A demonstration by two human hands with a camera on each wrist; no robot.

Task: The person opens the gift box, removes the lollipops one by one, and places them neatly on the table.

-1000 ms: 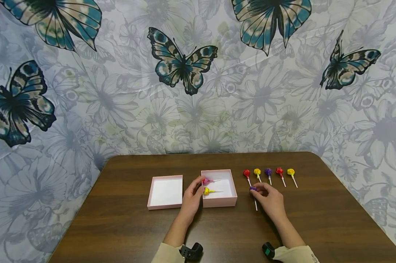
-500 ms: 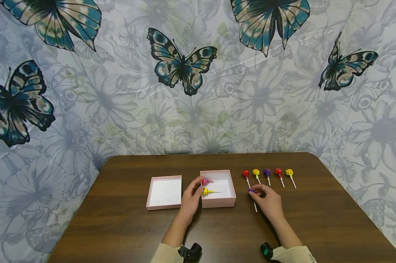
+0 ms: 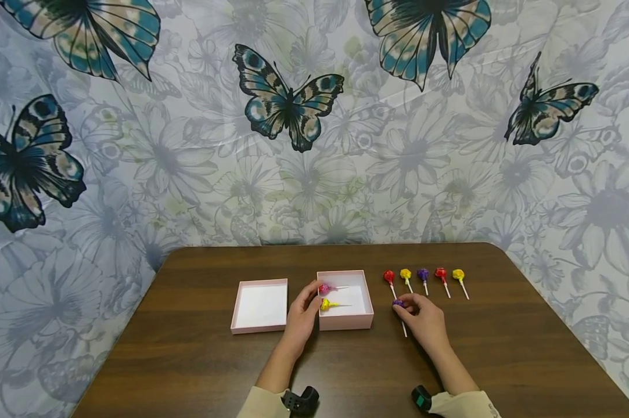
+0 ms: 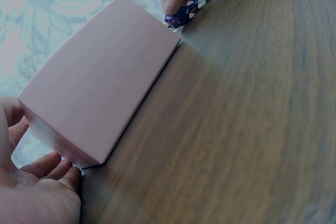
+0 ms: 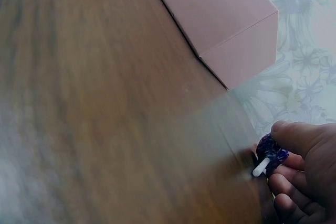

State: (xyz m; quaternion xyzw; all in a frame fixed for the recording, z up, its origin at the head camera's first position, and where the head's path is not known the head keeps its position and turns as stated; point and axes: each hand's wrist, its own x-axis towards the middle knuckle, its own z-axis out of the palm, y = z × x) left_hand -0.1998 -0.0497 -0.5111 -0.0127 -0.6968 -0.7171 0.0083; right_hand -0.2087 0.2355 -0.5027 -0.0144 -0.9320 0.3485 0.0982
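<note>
A pink box (image 3: 347, 323) with a white inside stands mid-table. In it lie a pink lollipop (image 3: 324, 288) and a yellow lollipop (image 3: 327, 305), sticks pointing right. My left hand (image 3: 301, 318) rests along the box's left side, its fingertips touching the wall in the left wrist view. To the right of the box, my right hand (image 3: 424, 319) pinches a purple lollipop (image 5: 269, 151) by its wrapped head between thumb and fingers. Its white stick points toward me in the head view, close over the table.
Left of the box lies a pink-rimmed lid (image 3: 259, 306), white side up. Behind my right hand is a row of a red lollipop (image 3: 389, 276), a yellow one, a purple lollipop (image 3: 423, 274), another red and another yellow. A butterfly-print cloth (image 3: 314, 191) hangs behind the wooden table (image 3: 204, 371).
The whole scene has drifted slightly left in the head view. Both hands keep their places relative to the box and the lollipops.
</note>
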